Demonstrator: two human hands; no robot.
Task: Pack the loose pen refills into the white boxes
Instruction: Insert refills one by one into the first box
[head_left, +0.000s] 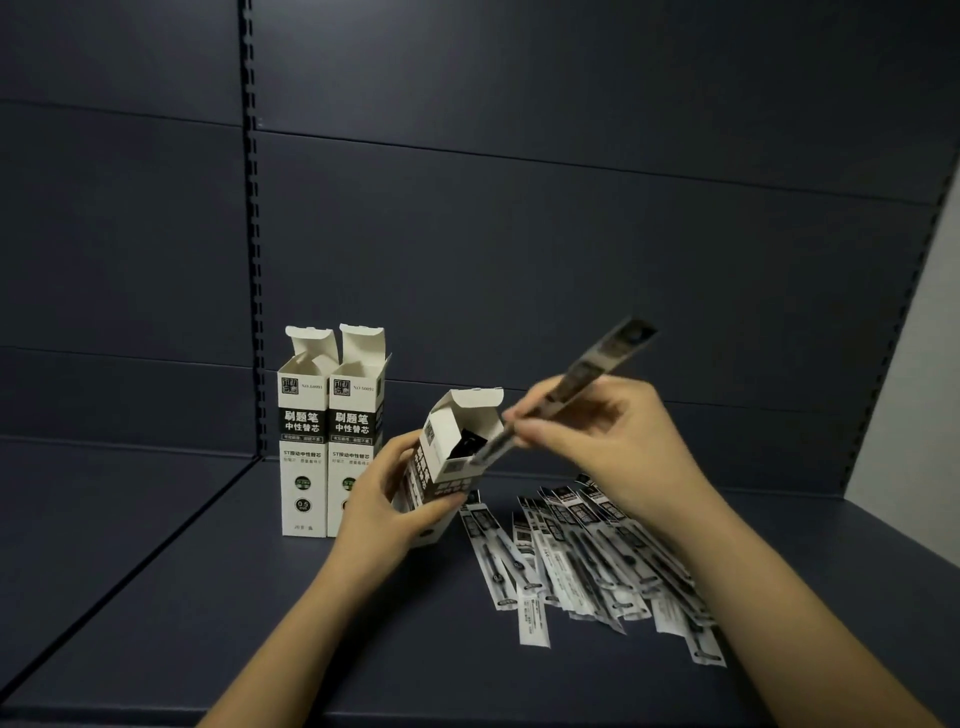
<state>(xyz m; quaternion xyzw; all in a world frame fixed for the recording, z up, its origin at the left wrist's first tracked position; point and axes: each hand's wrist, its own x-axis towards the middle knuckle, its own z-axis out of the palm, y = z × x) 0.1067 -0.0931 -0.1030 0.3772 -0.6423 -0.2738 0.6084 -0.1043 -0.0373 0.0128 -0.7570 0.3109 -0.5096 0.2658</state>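
right hand pinches refill | tip in box | left hand grips box

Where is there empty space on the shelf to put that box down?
Bare dark shelf lies left of the two upright white boxes, and in front, between the forearms. It is crowded at the pile of wrapped pen refills on the right.

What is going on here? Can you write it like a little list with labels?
left hand: holds a tilted white box, flap open
right hand: pinches a wrapped refill, its lower end at the box mouth
inside the tilted box: something dark, unclear
standing boxes: two, upright, side by side, flaps open
loose refills: a pile on the dark shelf, right of the boxes
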